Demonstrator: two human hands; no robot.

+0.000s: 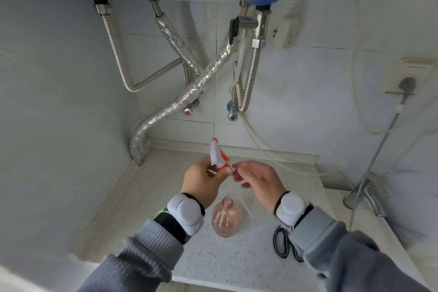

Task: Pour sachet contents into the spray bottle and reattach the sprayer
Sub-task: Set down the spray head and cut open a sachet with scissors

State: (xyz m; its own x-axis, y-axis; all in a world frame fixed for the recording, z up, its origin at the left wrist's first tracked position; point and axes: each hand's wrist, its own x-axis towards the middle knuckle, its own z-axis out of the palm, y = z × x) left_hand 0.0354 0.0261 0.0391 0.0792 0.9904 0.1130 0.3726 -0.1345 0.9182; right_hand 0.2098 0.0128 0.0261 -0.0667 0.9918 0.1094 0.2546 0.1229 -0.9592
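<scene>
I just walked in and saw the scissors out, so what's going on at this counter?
A person is holding a small red and white sachet up in the left hand, with the right hand at its lower edge, fingers loosely curled. Below the hands, a pinkish clear bottle stands on the speckled counter with its neck open and no sprayer on. Black-handled scissors lie by the right wrist. No pouring shows yet.

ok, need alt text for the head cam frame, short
Left hand pinches a red-and-white sachet upright above an open, uncapped pink spray bottle standing on a speckled countertop, while the right hand reaches toward the sachet's lower edge with relaxed fingers. Black-handled scissors lie on the counter by the right wrist; foil-wrapped pipes hang on the tiled wall behind.
</scene>
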